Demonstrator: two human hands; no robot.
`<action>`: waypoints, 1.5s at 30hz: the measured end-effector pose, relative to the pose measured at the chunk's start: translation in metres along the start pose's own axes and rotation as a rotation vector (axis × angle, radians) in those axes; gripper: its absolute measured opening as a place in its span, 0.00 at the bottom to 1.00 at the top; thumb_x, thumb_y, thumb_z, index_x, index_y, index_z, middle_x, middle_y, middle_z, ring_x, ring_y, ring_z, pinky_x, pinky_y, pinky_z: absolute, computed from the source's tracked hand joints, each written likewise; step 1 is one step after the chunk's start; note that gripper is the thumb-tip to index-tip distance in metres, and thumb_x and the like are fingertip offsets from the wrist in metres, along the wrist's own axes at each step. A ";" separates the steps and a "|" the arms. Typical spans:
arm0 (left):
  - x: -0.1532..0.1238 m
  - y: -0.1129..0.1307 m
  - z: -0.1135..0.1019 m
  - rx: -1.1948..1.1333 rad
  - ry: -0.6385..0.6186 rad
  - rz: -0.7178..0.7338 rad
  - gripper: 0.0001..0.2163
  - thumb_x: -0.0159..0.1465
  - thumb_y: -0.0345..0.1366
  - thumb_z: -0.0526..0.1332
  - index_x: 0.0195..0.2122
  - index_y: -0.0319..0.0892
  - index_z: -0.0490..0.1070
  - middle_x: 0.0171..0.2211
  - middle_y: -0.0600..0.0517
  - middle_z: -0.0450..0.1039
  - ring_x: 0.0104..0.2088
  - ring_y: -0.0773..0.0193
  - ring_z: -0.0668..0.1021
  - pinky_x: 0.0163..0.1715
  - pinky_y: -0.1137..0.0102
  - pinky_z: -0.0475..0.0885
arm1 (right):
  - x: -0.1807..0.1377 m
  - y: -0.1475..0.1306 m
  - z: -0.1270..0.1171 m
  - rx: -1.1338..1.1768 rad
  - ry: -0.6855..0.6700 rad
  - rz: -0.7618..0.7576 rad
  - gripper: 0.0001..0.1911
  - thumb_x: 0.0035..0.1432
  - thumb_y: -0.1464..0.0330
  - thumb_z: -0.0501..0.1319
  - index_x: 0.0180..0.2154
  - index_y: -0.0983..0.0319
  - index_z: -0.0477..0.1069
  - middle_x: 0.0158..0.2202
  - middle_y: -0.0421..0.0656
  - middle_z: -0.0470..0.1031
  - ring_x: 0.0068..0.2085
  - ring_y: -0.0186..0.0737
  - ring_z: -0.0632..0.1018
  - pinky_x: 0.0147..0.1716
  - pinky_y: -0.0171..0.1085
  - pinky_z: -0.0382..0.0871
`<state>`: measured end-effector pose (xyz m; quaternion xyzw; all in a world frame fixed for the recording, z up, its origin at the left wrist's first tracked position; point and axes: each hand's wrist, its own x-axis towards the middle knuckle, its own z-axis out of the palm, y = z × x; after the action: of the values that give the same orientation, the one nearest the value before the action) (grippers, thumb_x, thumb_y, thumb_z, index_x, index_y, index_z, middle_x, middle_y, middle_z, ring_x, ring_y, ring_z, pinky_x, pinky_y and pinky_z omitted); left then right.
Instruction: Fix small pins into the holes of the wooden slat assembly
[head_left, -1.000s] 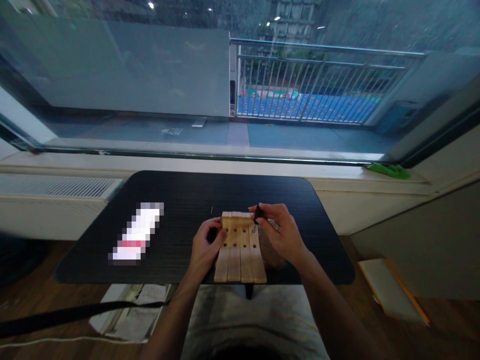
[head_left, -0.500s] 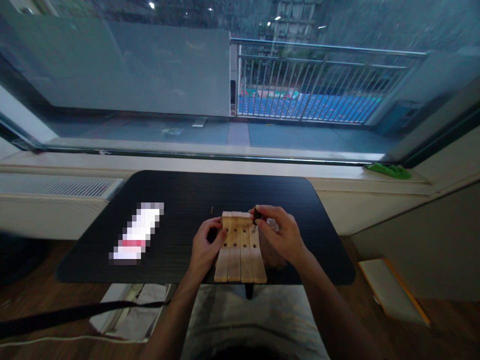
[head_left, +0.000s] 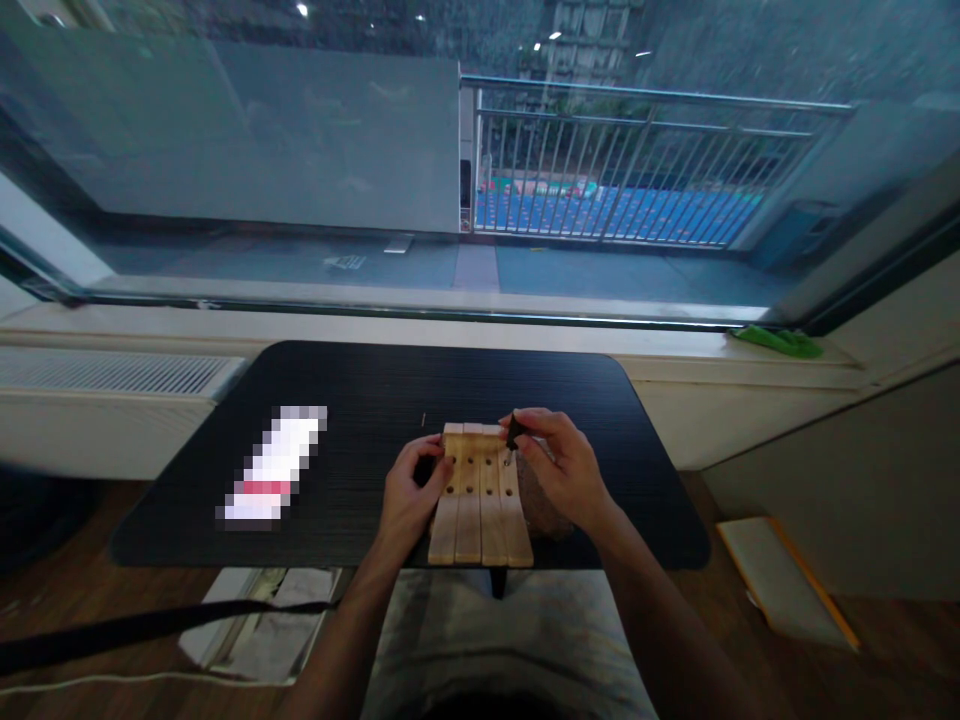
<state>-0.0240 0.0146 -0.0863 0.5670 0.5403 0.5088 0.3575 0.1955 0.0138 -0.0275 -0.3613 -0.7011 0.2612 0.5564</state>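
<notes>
A small piece made of pale wooden slats [head_left: 471, 525], side by side with two rows of dark holes, rests near the front edge of the black table [head_left: 360, 390]. My left hand [head_left: 411, 485] grips its left edge, thumb on top by a hole. Pinched between thumb and fingers of my right hand [head_left: 566, 465] is a short screwdriver with a black handle [head_left: 514, 431]. Its thin shaft points down at the upper hole of the rightmost slat. A brown, rough-looking thing [head_left: 541, 500] lies beside the slats, partly hidden under my right hand.
A blurred-out flat bright object [head_left: 274, 465] lies on the table's left. Beyond the slats is a tiny thin stick-like bit [head_left: 424, 420]. A green cloth [head_left: 780, 341] sits on the windowsill [head_left: 525, 335]. An orange-edged board [head_left: 784, 580] lies on the floor at right.
The screwdriver handle has turned and tilted slightly in my right fingers, and that hand has shifted a little. My left hand and the slats stay in place.
</notes>
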 end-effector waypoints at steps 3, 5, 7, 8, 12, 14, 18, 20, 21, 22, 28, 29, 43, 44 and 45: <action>0.000 0.000 0.000 0.000 0.003 0.008 0.08 0.58 0.43 0.65 0.33 0.44 0.73 0.48 0.43 0.78 0.51 0.51 0.79 0.55 0.56 0.71 | 0.000 -0.001 0.000 0.011 0.004 0.003 0.15 0.66 0.73 0.59 0.51 0.53 0.73 0.49 0.44 0.82 0.48 0.40 0.83 0.47 0.45 0.80; 0.000 0.000 0.001 0.000 0.005 0.010 0.09 0.58 0.43 0.65 0.34 0.44 0.73 0.47 0.44 0.78 0.50 0.51 0.79 0.55 0.56 0.72 | 0.001 -0.002 -0.001 0.000 0.006 0.005 0.15 0.65 0.74 0.59 0.52 0.53 0.73 0.49 0.43 0.82 0.47 0.40 0.83 0.47 0.44 0.80; 0.000 0.000 0.001 0.004 0.007 0.009 0.09 0.58 0.43 0.65 0.34 0.43 0.73 0.47 0.44 0.79 0.50 0.51 0.79 0.54 0.56 0.72 | 0.001 -0.003 0.000 -0.016 0.011 0.005 0.15 0.65 0.74 0.60 0.51 0.54 0.73 0.47 0.43 0.83 0.46 0.40 0.84 0.46 0.44 0.81; 0.000 0.000 0.001 0.005 0.006 0.008 0.09 0.58 0.43 0.65 0.34 0.43 0.73 0.47 0.44 0.78 0.50 0.51 0.79 0.55 0.56 0.72 | 0.001 -0.003 0.000 -0.017 0.012 0.007 0.15 0.65 0.73 0.60 0.51 0.54 0.73 0.46 0.43 0.84 0.46 0.40 0.84 0.46 0.43 0.81; 0.000 -0.001 0.000 -0.002 0.006 0.003 0.09 0.58 0.43 0.65 0.33 0.43 0.73 0.47 0.43 0.78 0.50 0.51 0.78 0.55 0.56 0.71 | 0.001 -0.001 0.000 0.019 0.007 0.029 0.15 0.65 0.74 0.60 0.52 0.54 0.72 0.45 0.43 0.84 0.46 0.39 0.84 0.44 0.41 0.81; 0.000 -0.001 0.000 -0.007 0.006 0.000 0.09 0.58 0.43 0.65 0.33 0.44 0.73 0.48 0.43 0.78 0.51 0.51 0.78 0.55 0.56 0.71 | 0.001 -0.001 0.000 0.028 0.011 0.037 0.16 0.65 0.74 0.59 0.52 0.54 0.71 0.45 0.43 0.83 0.45 0.39 0.84 0.44 0.41 0.81; 0.000 -0.001 0.001 -0.003 0.005 -0.005 0.09 0.58 0.44 0.65 0.34 0.44 0.73 0.47 0.43 0.78 0.51 0.51 0.78 0.55 0.55 0.70 | 0.002 -0.003 0.001 -0.012 -0.015 0.032 0.15 0.65 0.74 0.59 0.52 0.55 0.70 0.44 0.44 0.83 0.44 0.40 0.85 0.43 0.41 0.81; 0.000 -0.002 0.001 -0.003 0.008 -0.011 0.10 0.57 0.44 0.65 0.34 0.44 0.72 0.47 0.43 0.78 0.50 0.50 0.78 0.55 0.55 0.70 | 0.002 -0.004 0.002 -0.026 -0.022 0.016 0.15 0.65 0.74 0.59 0.52 0.55 0.69 0.44 0.44 0.83 0.43 0.40 0.85 0.42 0.41 0.81; 0.001 -0.003 0.001 -0.006 0.008 -0.013 0.10 0.57 0.44 0.65 0.34 0.44 0.72 0.47 0.42 0.78 0.50 0.50 0.78 0.55 0.55 0.71 | 0.002 -0.004 0.002 -0.026 -0.019 0.008 0.15 0.65 0.74 0.58 0.52 0.55 0.68 0.44 0.44 0.83 0.43 0.40 0.85 0.42 0.41 0.81; 0.001 -0.003 0.001 -0.009 0.007 -0.012 0.10 0.57 0.44 0.65 0.34 0.44 0.72 0.47 0.42 0.78 0.50 0.50 0.78 0.55 0.55 0.71 | 0.002 -0.004 0.002 -0.023 -0.012 0.004 0.16 0.65 0.75 0.58 0.52 0.55 0.68 0.44 0.44 0.83 0.43 0.40 0.85 0.42 0.41 0.81; 0.001 -0.005 0.001 -0.007 0.005 0.001 0.10 0.58 0.44 0.65 0.33 0.44 0.73 0.47 0.43 0.78 0.51 0.51 0.78 0.55 0.55 0.71 | -0.001 0.002 0.000 -0.018 0.028 0.017 0.15 0.65 0.73 0.60 0.52 0.54 0.69 0.45 0.44 0.83 0.44 0.40 0.85 0.44 0.42 0.81; 0.001 -0.005 0.001 -0.005 0.006 0.002 0.10 0.58 0.44 0.65 0.33 0.44 0.73 0.47 0.43 0.78 0.51 0.51 0.79 0.55 0.55 0.71 | -0.001 0.002 0.000 -0.032 0.032 0.017 0.14 0.65 0.72 0.60 0.52 0.55 0.70 0.44 0.44 0.83 0.43 0.40 0.85 0.43 0.42 0.81; 0.003 -0.006 0.001 0.010 0.006 0.003 0.09 0.57 0.44 0.65 0.33 0.44 0.73 0.47 0.42 0.79 0.50 0.50 0.79 0.55 0.55 0.71 | 0.004 0.000 0.001 -0.131 0.058 -0.035 0.12 0.62 0.72 0.62 0.47 0.55 0.76 0.42 0.43 0.84 0.41 0.40 0.85 0.41 0.40 0.81; 0.003 -0.007 0.001 0.010 0.004 0.005 0.09 0.57 0.44 0.65 0.33 0.44 0.73 0.48 0.42 0.79 0.50 0.50 0.79 0.55 0.55 0.71 | 0.004 0.000 0.001 -0.135 0.064 -0.042 0.12 0.63 0.72 0.62 0.48 0.55 0.76 0.42 0.43 0.84 0.41 0.40 0.84 0.41 0.40 0.81; 0.003 -0.007 0.001 0.011 0.002 0.008 0.09 0.58 0.44 0.65 0.33 0.44 0.73 0.48 0.42 0.79 0.50 0.50 0.79 0.55 0.55 0.71 | 0.004 0.000 0.000 -0.136 0.067 -0.053 0.13 0.63 0.72 0.62 0.48 0.55 0.76 0.42 0.43 0.84 0.41 0.40 0.84 0.41 0.40 0.81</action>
<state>-0.0252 0.0184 -0.0928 0.5705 0.5412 0.5079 0.3517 0.1948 0.0167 -0.0253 -0.3881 -0.7077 0.1858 0.5603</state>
